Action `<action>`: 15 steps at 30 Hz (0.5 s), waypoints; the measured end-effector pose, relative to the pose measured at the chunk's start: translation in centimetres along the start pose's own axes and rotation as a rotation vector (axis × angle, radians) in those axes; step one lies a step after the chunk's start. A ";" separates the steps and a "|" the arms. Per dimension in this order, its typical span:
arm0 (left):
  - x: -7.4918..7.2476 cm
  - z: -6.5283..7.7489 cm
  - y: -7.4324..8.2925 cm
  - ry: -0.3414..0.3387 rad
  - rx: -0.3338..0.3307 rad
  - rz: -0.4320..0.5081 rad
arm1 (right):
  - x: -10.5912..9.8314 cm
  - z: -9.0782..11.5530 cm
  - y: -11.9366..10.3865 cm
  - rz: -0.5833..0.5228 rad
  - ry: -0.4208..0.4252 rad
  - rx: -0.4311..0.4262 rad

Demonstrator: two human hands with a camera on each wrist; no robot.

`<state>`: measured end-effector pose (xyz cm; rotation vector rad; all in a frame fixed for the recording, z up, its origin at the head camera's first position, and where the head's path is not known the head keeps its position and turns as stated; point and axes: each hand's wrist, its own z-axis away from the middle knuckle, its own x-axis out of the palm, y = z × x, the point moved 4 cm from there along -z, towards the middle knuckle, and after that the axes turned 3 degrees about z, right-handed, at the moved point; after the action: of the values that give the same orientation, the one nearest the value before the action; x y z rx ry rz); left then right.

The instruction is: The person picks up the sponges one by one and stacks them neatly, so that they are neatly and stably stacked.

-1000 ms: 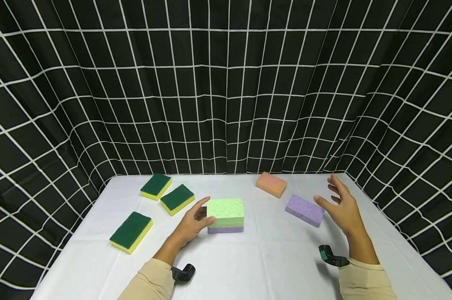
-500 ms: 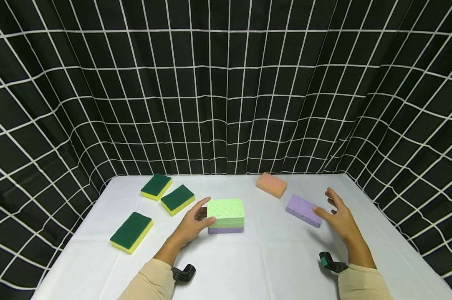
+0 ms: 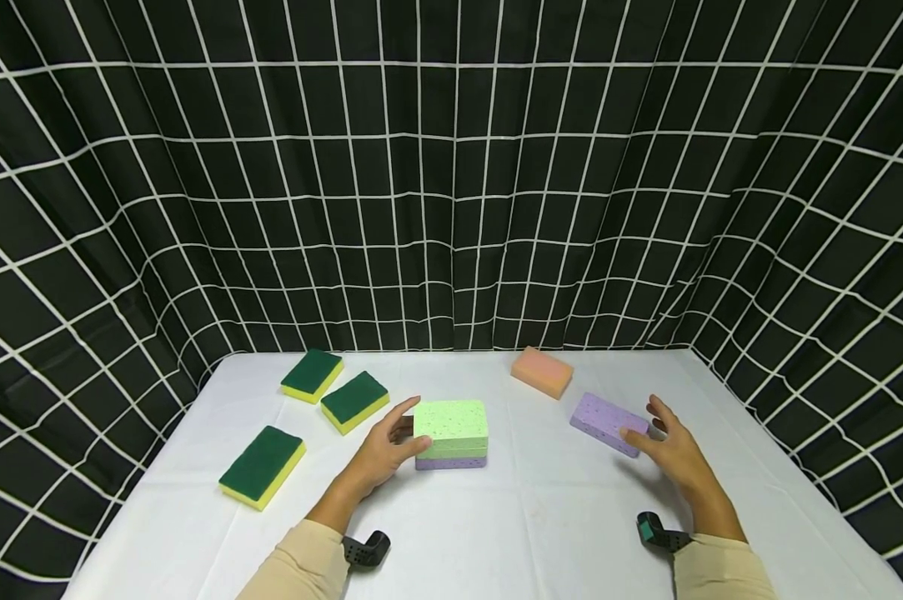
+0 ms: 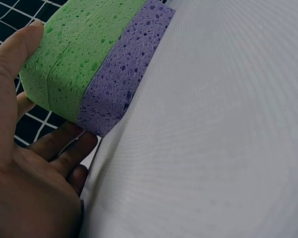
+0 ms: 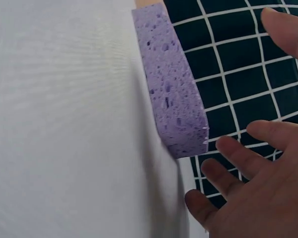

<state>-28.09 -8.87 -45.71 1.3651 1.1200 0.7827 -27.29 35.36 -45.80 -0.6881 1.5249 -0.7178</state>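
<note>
Hovering with the right hand (image 3: 678, 454) spread, just beside a purple cellulose sponge (image 3: 603, 421).
Touching, with the left hand (image 3: 382, 446), a green-over-purple cellulose sponge stack (image 3: 454, 432); cannot tell whether clamped on it.

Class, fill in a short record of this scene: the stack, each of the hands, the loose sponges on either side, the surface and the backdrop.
Stack: two light green sponges on one purple sponge
Left hand: at the stack's left end, thumb at its near corner
Right hand: beside the loose purple sponge, not gripping it
Loose on right: that purple sponge; orange sponge farther back
Loose on left: three yellow sponges with dark green tops
Surface: white cloth
Backdrop: black cloth with white grid lines
</note>
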 end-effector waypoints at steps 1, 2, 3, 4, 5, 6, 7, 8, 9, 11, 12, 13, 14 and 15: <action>0.0 0.0 0.0 0.001 -0.001 0.001 | 0.1 0.0 0.1 0.007 -0.008 0.006; 0.0 0.1 0.0 0.001 -0.002 0.004 | 0.2 0.0 0.2 0.009 -0.016 0.016; 0.0 0.1 0.0 0.002 -0.005 0.003 | 0.3 0.0 0.3 0.013 -0.024 0.023; 0.0 0.1 0.0 0.002 -0.007 0.004 | 0.4 0.0 0.4 0.021 -0.029 0.027; 0.0 0.1 0.0 0.003 -0.009 0.004 | 0.5 0.0 0.4 0.030 -0.035 0.032; 0.0 0.2 0.0 0.004 -0.011 0.003 | 0.6 0.0 0.5 0.032 -0.040 0.038; 0.0 0.2 0.0 0.002 -0.011 0.004 | 0.6 0.0 0.5 0.037 -0.043 0.043; 0.0 0.2 0.0 0.001 -0.011 0.002 | 0.6 0.1 0.6 0.041 -0.044 0.045; 0.0 0.2 0.1 -0.001 -0.011 0.001 | 0.6 0.1 0.6 0.047 -0.046 0.044; 0.0 0.2 0.1 -0.007 -0.010 0.002 | 0.7 0.1 0.7 0.060 -0.052 0.044; 0.0 0.2 0.2 -0.009 -0.009 0.001 | 0.7 0.0 0.7 0.064 -0.054 0.041; 0.0 0.1 0.2 -0.011 -0.008 0.002 | 0.7 0.0 0.8 0.072 -0.056 0.036; -0.1 0.1 0.3 -0.010 -0.006 0.003 | 0.8 -0.1 0.8 0.082 -0.057 0.030; -0.1 0.1 0.3 -0.010 -0.005 0.008 | 0.9 -0.2 0.9 0.094 -0.059 0.023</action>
<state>-27.97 -8.97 -45.44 1.3685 1.1053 0.7832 -27.59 35.28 -47.02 -0.6116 1.4823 -0.6383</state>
